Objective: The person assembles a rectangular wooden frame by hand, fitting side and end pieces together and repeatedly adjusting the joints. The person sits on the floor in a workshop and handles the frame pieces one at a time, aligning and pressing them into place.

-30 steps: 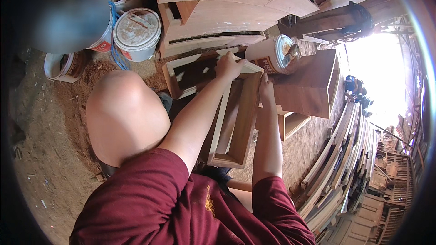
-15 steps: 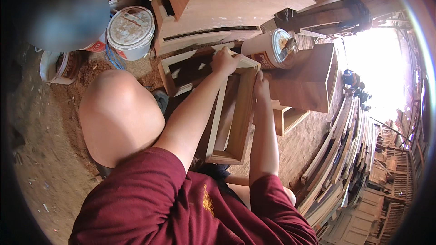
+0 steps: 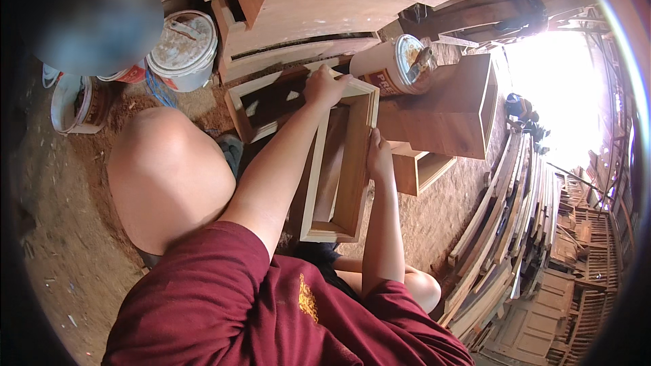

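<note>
In the head view, a long rectangular wooden frame [image 3: 354, 169] is held in front of the body, between the two forearms. Its far end is pointed away from the person, and its near end is placed close above the lap. By the left hand [image 3: 323, 88] the far end is grasped near its corner; the thumb is stretched toward the right, and the hand is closed rather narrowly on the wood. By the right hand [image 3: 380, 160] the right long side is held, with the thumb laid along the outer face; the other fingers are mostly hidden, so their exact bend cannot be told.

Just beyond the left hand, a second frame [image 3: 239, 116] is seen, partly covered by the left forearm. To the right of the held piece, a wooden box [image 3: 434, 115] is placed, and a white bucket [image 3: 373, 68] is tilted beside it. Near this box a smaller box [image 3: 406, 171] is found. Large wooden panels [image 3: 298, 24] are located farther away. At the left, a lidded bucket [image 3: 182, 51] is stood on the ground, and at the right, long planks [image 3: 498, 210] are piled.
</note>
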Tool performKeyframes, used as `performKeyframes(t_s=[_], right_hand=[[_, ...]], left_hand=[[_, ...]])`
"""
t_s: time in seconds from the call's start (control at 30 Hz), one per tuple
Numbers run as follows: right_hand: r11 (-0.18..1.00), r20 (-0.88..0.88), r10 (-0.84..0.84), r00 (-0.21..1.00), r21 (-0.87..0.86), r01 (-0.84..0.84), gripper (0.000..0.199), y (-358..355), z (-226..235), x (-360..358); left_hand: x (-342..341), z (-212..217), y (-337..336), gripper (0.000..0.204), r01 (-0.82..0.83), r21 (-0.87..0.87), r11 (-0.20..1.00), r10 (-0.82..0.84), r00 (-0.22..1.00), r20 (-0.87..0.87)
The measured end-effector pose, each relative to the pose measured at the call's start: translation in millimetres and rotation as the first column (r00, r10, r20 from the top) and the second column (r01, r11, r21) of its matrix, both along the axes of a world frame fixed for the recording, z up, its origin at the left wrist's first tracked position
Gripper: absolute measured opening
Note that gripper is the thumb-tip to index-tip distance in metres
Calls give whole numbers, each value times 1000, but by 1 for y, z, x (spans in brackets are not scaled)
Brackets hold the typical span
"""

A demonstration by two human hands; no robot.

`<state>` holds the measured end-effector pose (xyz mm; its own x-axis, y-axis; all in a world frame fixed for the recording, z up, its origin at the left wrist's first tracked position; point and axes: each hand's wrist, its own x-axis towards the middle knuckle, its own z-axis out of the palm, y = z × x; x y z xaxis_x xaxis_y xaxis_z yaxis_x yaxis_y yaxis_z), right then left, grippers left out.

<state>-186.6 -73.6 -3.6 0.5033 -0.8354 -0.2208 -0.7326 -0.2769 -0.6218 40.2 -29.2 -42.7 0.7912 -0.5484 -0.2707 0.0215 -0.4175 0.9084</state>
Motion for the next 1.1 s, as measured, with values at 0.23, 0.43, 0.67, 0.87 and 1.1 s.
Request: performKeyframes(t_s=[0.23, 0.43, 0.67, 0.87, 1.1], right_hand=[[999, -36, -33, 999, -37, 31, 61, -63, 7, 55], [984, 37, -8, 999, 179, 2, 55, -13, 14, 43], [984, 29, 167, 986, 53, -168, 47, -51, -5, 43], [961, 404, 84, 911, 210, -182, 44, -135, -52, 42], [972, 241, 187, 952, 98, -216, 44, -110, -37, 33]], left_hand=[[-6, 3, -6, 68, -5, -17, 1000, 6, 998, 60], [7, -9, -3, 66, -32, 45, 998, 30, 999, 44], [6, 7, 6, 52, -29, -32, 999, 25, 992, -124], [-23, 5, -11, 31, -137, -121, 983, 121, 984, -131], [-32, -18, -19, 70, -120, -145, 982, 114, 992, -55]])
